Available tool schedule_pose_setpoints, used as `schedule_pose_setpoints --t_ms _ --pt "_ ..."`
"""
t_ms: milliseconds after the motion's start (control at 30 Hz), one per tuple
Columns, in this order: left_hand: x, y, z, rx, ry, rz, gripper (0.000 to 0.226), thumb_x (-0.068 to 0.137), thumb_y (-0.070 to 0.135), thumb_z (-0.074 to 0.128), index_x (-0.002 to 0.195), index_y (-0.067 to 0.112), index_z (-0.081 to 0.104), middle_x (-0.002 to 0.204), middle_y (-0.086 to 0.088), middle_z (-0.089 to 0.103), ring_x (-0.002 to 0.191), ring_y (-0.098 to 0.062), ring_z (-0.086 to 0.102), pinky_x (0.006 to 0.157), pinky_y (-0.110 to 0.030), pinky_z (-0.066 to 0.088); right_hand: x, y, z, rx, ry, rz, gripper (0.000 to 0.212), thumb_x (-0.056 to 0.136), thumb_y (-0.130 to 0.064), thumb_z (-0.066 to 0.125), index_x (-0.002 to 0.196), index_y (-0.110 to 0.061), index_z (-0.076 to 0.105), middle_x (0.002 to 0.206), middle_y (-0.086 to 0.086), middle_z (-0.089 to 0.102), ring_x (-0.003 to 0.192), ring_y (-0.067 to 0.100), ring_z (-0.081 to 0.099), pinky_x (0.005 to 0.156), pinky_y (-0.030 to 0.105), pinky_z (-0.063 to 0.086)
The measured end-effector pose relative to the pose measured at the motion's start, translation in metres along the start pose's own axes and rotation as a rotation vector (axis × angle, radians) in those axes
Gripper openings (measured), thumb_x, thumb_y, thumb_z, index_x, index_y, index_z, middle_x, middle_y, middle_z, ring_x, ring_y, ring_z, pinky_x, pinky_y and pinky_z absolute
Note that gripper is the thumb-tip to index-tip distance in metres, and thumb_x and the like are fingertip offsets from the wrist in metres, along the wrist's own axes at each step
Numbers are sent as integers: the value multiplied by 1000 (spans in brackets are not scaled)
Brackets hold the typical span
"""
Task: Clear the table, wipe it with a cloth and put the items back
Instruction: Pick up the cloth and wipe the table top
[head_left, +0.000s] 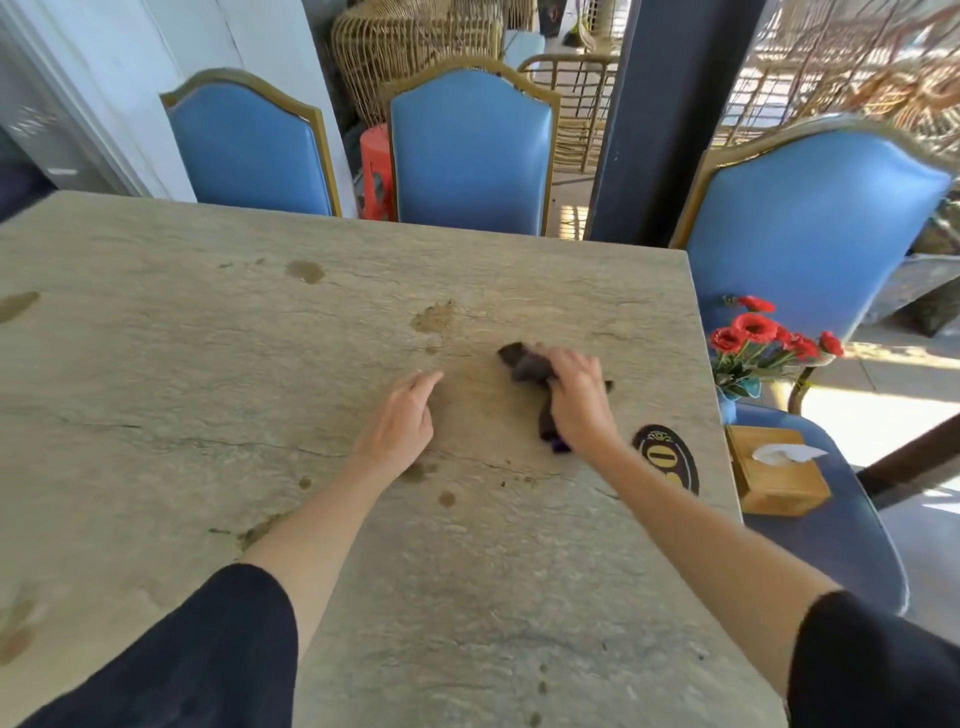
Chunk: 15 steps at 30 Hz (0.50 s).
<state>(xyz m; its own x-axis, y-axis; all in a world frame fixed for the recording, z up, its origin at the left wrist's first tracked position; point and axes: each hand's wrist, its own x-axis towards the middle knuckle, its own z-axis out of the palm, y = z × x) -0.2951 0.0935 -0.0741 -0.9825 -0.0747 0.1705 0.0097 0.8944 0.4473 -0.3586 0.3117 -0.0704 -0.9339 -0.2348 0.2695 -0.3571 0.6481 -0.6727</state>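
Cloth (530, 370) (one, dark) on bench (234, 364), long axis far-left to near-right; right grip (577, 402) holds it; left grip (402, 422) relaxed, holding nothing; three blue chairs (470, 156).

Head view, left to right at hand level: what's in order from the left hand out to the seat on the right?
left hand → right hand, gripping the cloth → oval badge → tissue box. Flowers overlap the box, so skipped.

cloth (530, 370) on table (208, 338), 3 chairs (470, 156) behind
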Motion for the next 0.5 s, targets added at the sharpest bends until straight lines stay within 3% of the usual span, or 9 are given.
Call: schedule_pose_setpoints --t_ms 100,200,267,367,433,500 --pt "-3 -17 3 -13 -5 29 52 93 -5 36 141 15 40 145 -7 43 137 -19 36 113 -31 30 39 17 7 -221 -40 88 42 98 -9 42 139 -19 46 143 3 46 127 27 37 103 38 32" --pt "-6 -17 8 -59 35 11 51 95 -3 37 143 14 35 136 -8 50 126 -20 47 102 -24 37 58 -1 32 -351 -155 -65 44 99 -30 45 142 -28 41 148 -5 40 131 24 36 104 41 31" --pt "-5 -19 7 -112 54 6 50 96 0 35 144 13 33 140 -4 48 128 -15 46 102 -18 31 50 -19 41 -353 -221 -163 44 98 -35 46 141 -32 41 150 -9 38 133 21 36 106 42 32" --pt "-3 -18 3 -183 61 -8 44 99 4 32 142 10 34 140 -5 49 129 -16 45 104 -19 29 -6 -33 43 -308 -328 -329 44 96 -28 51 139 -33 45 149 -9 41 132 19 40 109 41 33" --pt "-6 -15 -1 -205 48 -9 42 99 6 31 140 10 38 139 -6 50 128 -19 46 102 -21 30 -54 -40 35 -207 -390 -469 42 95 -21 54 136 -29 50 145 -7 46 130 17 43 106 35 34" --pt "-10 -15 -5 -200 6 21 42 99 5 31 141 10 38 140 -5 49 130 -18 44 102 -20 30 -77 -43 25 -65 -362 -489 37 92 -10 58 128 -21 58 134 -4 57 120 13 49 100 26 34"
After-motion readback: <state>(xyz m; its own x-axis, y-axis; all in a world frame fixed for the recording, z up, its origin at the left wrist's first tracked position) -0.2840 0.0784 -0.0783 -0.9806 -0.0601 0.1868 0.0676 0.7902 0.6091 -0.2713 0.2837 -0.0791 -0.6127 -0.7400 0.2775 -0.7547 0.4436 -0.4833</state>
